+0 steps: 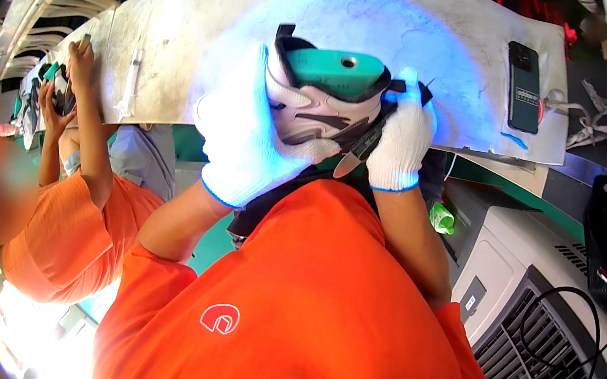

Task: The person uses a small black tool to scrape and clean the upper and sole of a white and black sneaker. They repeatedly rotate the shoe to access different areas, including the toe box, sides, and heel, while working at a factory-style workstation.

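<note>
A white and pale pink sneaker upper with black trim [321,115] is held up above the table's near edge, a teal shoe last [334,72] filling its opening. My left hand [238,131], in a white knit glove, cups the shoe's left and near sides, its thumb along the lower edge. My right hand [402,137], gloved too, is closed at the shoe's right end. Out of its palm side slants a slim dark tool with a brownish rounded end [349,165]; a thin dark point shows past the fingers. The tool's exact kind cannot be made out.
Blue light falls on the worn white table [188,21]. A dark phone [524,88] lies at its right end, a whitish slim tube [132,82] farther left. At left, a co-worker in orange [83,229] handles another shoe. A grey air cooler [535,297] stands at right.
</note>
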Tool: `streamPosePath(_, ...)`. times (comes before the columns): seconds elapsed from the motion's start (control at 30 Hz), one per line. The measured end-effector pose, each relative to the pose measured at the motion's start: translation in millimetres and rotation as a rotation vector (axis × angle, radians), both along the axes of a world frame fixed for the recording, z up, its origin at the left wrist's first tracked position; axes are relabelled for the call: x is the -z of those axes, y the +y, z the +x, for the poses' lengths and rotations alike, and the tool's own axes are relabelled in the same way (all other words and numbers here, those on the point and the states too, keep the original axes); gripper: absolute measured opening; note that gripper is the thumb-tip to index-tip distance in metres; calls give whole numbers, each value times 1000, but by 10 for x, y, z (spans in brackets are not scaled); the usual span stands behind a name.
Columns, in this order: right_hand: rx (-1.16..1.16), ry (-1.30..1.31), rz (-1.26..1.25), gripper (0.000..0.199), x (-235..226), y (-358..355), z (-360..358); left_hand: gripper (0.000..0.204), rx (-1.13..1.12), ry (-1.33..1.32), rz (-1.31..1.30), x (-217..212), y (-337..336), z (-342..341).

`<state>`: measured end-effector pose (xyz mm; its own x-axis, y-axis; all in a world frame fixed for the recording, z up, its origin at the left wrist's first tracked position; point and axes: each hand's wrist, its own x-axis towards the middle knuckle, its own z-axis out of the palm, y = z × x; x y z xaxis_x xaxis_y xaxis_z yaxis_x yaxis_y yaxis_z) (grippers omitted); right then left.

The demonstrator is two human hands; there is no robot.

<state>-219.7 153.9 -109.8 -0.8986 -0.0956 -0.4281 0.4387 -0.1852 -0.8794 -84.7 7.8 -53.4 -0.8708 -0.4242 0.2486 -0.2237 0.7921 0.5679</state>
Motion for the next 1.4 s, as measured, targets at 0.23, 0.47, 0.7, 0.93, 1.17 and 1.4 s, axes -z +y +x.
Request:
streamPosePath(0.23, 255, -66, -140, 24, 155, 18, 162, 134, 72, 196, -60, 176, -50, 57)
streamPosePath(0.47, 167, 290, 26, 36, -56, -142, 251, 137, 59, 116, 36, 44, -55, -19)
streamPosePath(0.7, -82, -129, -592, 31, 203, 93, -210, 138, -9, 50, 117, -116, 2, -43)
streamPosePath(0.93, -95, -170, -402, 28, 116, 34, -252, 139, -72, -42, 132, -215, 56, -70)
streamPosePath(1.17, -130, -141, -131, 29, 154, 14, -184, 131, -5, -12, 85, -111, 14, -64)
streamPosePath(1.4, -320, 33, 34, 27, 254, -41, -322, 124, 23, -1, 34, -113, -14, -107)
